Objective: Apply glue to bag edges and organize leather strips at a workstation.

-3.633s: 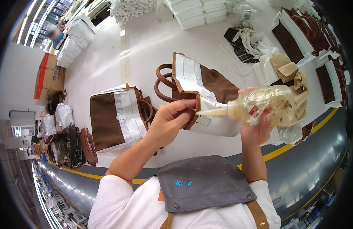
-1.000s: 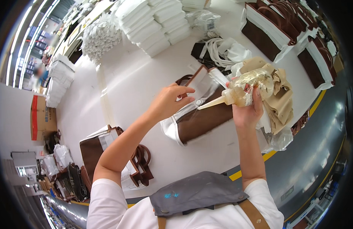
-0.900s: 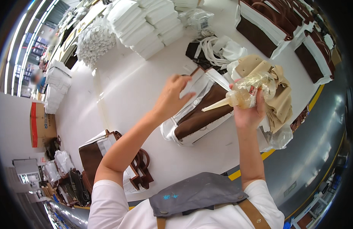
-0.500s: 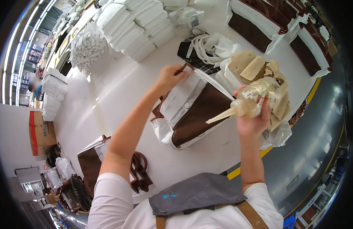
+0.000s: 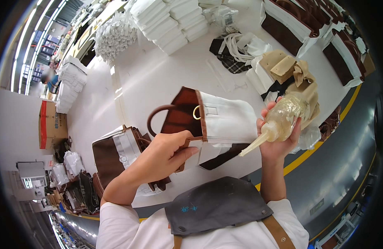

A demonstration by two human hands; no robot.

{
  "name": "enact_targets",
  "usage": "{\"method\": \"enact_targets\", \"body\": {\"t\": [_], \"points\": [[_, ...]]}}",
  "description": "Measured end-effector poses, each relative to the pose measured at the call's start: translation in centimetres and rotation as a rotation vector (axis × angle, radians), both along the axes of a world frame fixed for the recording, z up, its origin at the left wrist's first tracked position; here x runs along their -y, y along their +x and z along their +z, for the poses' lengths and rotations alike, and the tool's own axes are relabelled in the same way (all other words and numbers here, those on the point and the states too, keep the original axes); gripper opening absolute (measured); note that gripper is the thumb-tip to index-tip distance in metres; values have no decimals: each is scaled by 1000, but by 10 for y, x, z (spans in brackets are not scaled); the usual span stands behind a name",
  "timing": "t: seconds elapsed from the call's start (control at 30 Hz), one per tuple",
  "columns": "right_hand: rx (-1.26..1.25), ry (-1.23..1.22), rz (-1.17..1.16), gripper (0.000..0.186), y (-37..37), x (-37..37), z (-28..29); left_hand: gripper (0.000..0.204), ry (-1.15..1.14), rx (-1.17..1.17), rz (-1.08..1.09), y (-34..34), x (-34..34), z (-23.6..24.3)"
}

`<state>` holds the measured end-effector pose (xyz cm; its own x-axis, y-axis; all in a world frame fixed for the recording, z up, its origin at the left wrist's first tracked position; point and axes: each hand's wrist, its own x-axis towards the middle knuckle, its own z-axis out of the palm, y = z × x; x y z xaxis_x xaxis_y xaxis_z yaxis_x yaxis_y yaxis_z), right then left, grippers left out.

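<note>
My left hand [image 5: 164, 155] pinches the rim of a white and brown handbag [image 5: 229, 116] in the middle of the table. The bag is tilted, its brown-lined mouth to the left; a brown handle [image 5: 156, 116] arches out beside a gold ring [image 5: 196, 112]. To the right of the bag, my right hand [image 5: 276, 147] is wrapped around a clear squeeze bottle [image 5: 289, 112] with a long yellowish nozzle. The nozzle tip points down and left, apart from the bag. My left fingertips are partly hidden behind the rim.
Another brown and white bag [image 5: 110, 155] lies at the left. Beige pieces [image 5: 278, 66] and white cords [image 5: 237, 47] are piled beyond my right hand. White stacks [image 5: 158, 23] stand at the back, more bags [image 5: 287, 25] at the far right. A person [image 5: 52, 81] is in the far left distance.
The bag has been turned, so its mouth and handle now show at the left. My left hand has come nearer with its rim. The bottle stays in my right hand, slightly lower.
</note>
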<state>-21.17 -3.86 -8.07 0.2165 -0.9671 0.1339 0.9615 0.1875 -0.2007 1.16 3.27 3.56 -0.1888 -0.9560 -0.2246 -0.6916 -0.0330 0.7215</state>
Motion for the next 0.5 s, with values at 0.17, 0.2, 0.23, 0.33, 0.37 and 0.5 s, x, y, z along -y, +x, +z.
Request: {"method": "enact_targets", "body": {"t": [0.17,0.2,0.23,0.33,0.37,0.5], "points": [[-13,52,-20,51,3,-17,-9,24,23,-317,100,-6,-9,-16],[-9,56,-24,51,5,-19,-10,24,27,-313,97,-6,-8,-16],[-25,79,-6,51,6,-20,-11,25,112,-365,125,-6,-6,-16],[-38,44,8,51,3,-19,-12,29,256,-398,157,-5,-2,-15],[-105,7,-102,51,3,-19,-10,29,282,-487,194,-7,-1,-14],[-326,-99,-323,52,1,-17,5,29,325,-565,250,-9,-1,-14]]}}
